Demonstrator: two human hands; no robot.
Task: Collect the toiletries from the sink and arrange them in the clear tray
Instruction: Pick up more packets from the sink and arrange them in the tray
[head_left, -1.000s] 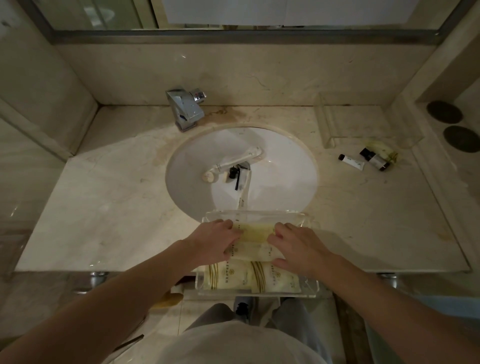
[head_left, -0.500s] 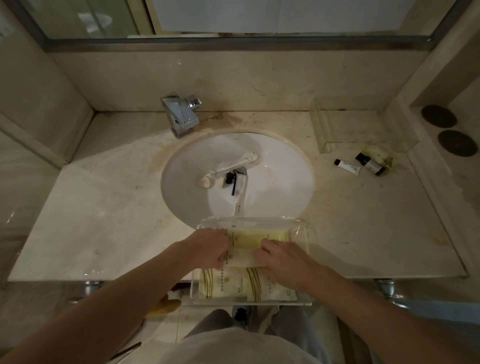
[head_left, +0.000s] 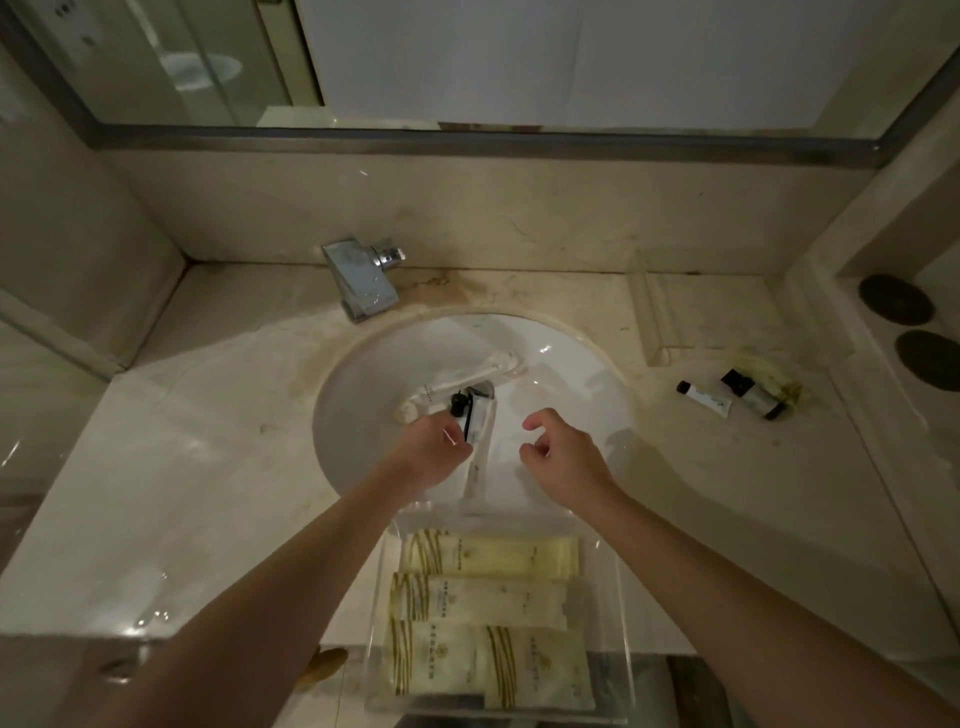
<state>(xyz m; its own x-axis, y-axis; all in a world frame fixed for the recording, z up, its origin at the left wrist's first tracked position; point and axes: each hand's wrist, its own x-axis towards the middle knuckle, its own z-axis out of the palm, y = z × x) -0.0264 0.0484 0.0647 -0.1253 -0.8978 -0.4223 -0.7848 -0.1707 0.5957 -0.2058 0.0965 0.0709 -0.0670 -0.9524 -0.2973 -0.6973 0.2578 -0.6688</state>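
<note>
The white sink basin (head_left: 571, 364) holds a long white packet (head_left: 467, 379) lying slantwise and a clear packet with a black item (head_left: 479, 415) inside. My left hand (head_left: 431, 457) is down in the basin, its curled fingertips against the left side of the clear packet; whether it grips it is unclear. My right hand (head_left: 563, 457) hovers over the basin just right of that packet, fingers loosely apart and holding nothing. The clear tray (head_left: 621, 597) sits at the counter's front edge with several cream sachets (head_left: 488, 556) laid flat in it.
A chrome faucet (head_left: 363, 286) stands behind the basin. On the counter to the right lie a small white tube (head_left: 706, 399) and a small bottle (head_left: 753, 395), with a second clear holder (head_left: 654, 322) behind them. Two dark round discs (head_left: 896, 300) sit on the right ledge.
Both hands have left the sachets in the tray and moved forward into the basin. The left hand now reaches the clear packet.
</note>
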